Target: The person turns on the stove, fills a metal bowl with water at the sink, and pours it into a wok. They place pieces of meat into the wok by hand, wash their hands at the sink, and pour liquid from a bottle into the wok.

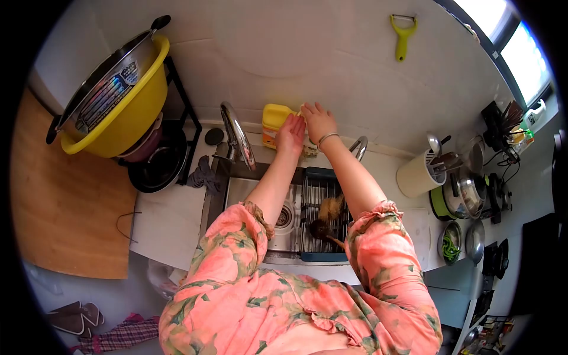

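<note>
A yellow jug-shaped bottle point(274, 118) with an orange label stands against the wall behind the sink; it looks like dish soap. Just to its right, my left hand point(290, 136) is turned palm up, fingers stretched and slightly cupped. My right hand point(320, 123), with a bracelet at the wrist, reaches beside it with fingers extended, over a small pale part at the bottle's top that looks like a pump. Its underside is hidden, so I cannot tell how firmly it touches. Below my arms is the steel sink point(241, 192).
Left of my arms rises a curved faucet point(238, 133). A drying rack point(310, 195) with brushes sits in the sink's right side. A yellow basin point(151, 89) is stacked at left. At right stand a utensil holder point(412, 177), pots and a bowl of green vegetables point(451, 251).
</note>
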Motion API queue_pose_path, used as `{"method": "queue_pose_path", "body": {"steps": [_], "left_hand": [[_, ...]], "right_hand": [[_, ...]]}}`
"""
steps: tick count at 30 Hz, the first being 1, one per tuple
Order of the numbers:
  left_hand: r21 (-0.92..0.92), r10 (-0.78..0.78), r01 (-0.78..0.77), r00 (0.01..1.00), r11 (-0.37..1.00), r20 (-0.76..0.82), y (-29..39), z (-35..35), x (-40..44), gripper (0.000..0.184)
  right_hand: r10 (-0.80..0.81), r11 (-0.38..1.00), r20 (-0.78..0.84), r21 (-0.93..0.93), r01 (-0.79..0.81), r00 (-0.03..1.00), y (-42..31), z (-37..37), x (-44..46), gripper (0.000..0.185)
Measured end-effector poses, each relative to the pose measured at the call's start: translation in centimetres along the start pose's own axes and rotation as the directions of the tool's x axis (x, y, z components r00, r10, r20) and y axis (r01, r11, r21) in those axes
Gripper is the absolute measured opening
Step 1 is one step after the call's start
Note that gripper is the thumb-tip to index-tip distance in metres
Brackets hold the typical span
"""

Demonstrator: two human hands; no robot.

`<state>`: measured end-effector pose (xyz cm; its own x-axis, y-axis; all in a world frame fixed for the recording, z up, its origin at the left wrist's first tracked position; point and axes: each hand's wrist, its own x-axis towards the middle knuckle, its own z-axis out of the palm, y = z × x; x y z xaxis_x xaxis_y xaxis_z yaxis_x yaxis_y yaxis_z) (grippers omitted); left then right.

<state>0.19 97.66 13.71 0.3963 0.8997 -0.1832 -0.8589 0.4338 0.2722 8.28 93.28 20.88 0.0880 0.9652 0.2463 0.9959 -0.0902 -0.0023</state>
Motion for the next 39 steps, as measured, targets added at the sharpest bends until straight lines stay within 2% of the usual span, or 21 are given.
{"method": "queue_pose_path", "body": {"steps": [14,17,19,20,21,23,24,25,26,27,28,29,30,31,32,33,34,35,37,38,39], "left_hand": [[0.075,-0.009,0.003,0.997,0.997,0.075,0.4,-1.0,-0.3,0.047],[0.118,-0.058,0.047,0.993,0.992,0.098,1.2,-1.3,-1.7,0.048],[0.158,-0.140,0.123,0.985,0.980,0.098,1.6,-3.0,-4.5,0.049],[0.165,-0.240,0.215,0.960,0.963,0.148,1.3,-3.7,-6.2,0.050],[0.156,-0.277,0.250,0.942,0.956,0.191,2.4,-4.7,-8.0,0.053],[0.064,-0.368,0.364,0.900,0.929,0.232,5.5,-4.2,-15.5,0.061],[0.069,-0.466,0.493,0.756,0.867,0.459,4.1,-7.2,-13.3,0.065],[-0.014,-0.476,0.527,0.778,0.850,0.410,4.8,-8.6,-14.8,0.069],[0.105,-0.209,0.185,0.925,0.977,0.318,5.2,-6.8,-17.2,0.072],[0.100,-0.347,0.332,0.897,0.938,0.274,4.4,-7.7,-16.5,0.073],[0.075,-0.354,0.365,0.799,0.928,0.487,5.6,-12.3,-15.1,0.073],[0.037,-0.325,0.409,0.664,0.912,0.674,6.0,-15.9,-13.6,0.072],[0.056,-0.364,0.450,0.638,0.891,0.679,5.7,-16.1,-14.4,0.072],[0.026,-0.362,0.482,0.621,0.876,0.695,6.0,-16.7,-14.3,0.071],[0.028,-0.360,0.495,0.591,0.869,0.722,5.9,-15.0,-15.9,0.071],[0.022,-0.364,0.499,0.601,0.866,0.712,5.9,-14.0,-16.8,0.071],[0.125,-0.488,0.491,0.739,0.862,0.464,6.2,-10.5,-19.2,0.072],[0.236,-0.549,0.505,0.815,0.830,0.185,6.5,-8.7,-20.9,0.074],[0.210,-0.560,0.528,0.816,0.823,0.145,7.1,-8.5,-20.7,0.072],[0.225,-0.564,0.523,0.800,0.822,0.204,7.7,-9.2,-20.4,0.070],[0.238,-0.556,0.507,0.793,0.829,0.250,8.4,-9.5,-19.8,0.069]], "right_hand": [[-0.013,0.999,-0.016,-0.037,0.012,1.000,-0.1,0.1,0.4,0.042],[-0.017,0.996,0.068,-0.091,0.023,0.998,-0.4,-0.9,0.6,0.042],[0.009,0.954,-0.158,0.297,0.039,0.987,-1.3,-0.3,-1.0,0.043],[0.097,0.912,-0.198,0.411,-0.007,0.975,-1.0,1.1,-2.5,0.047],[0.130,0.851,-0.238,0.525,0.015,0.963,-2.7,3.5,-2.8,0.052],[0.253,0.780,-0.311,0.626,-0.002,0.916,-7.6,8.7,-6.4,0.057],[0.282,0.704,-0.145,0.703,-0.102,0.949,-5.8,6.4,-7.5,0.061],[0.355,0.603,-0.224,0.797,-0.039,0.908,-7.7,5.7,-9.4,0.060],[0.330,0.610,-0.036,0.771,-0.184,0.943,-8.7,5.0,-11.3,0.061],[0.279,0.596,0.182,0.737,-0.318,0.943,-12.3,5.4,-13.6,0.061],[0.195,0.639,-0.057,0.765,-0.083,0.979,-16.3,10.4,-16.1,0.078],[0.127,0.831,-0.278,0.554,0.051,0.952,-17.0,8.4,-17.5,0.079],[0.084,0.917,-0.066,0.396,-0.051,0.994,-17.7,5.0,-18.3,0.073],[0.122,0.919,-0.059,0.383,-0.091,0.991,-17.8,6.0,-17.6,0.073],[0.139,0.807,0.012,0.578,-0.120,0.990,-17.3,5.9,-17.8,0.068],[0.100,0.650,0.124,0.743,-0.159,0.987,-16.5,6.6,-16.9,0.065],[0.079,0.674,0.174,0.717,-0.181,0.982,-14.7,6.0,-16.6,0.068],[0.170,0.672,0.192,0.695,-0.256,0.967,-12.8,6.7,-17.1,0.066],[0.176,0.664,0.208,0.696,-0.272,0.962,-12.9,7.3,-17.7,0.068],[0.193,0.667,0.205,0.690,-0.282,0.960,-13.7,7.2,-18.5,0.068],[0.154,0.664,0.158,0.714,-0.220,0.975,-15.0,6.8,-19.4,0.069]]}}
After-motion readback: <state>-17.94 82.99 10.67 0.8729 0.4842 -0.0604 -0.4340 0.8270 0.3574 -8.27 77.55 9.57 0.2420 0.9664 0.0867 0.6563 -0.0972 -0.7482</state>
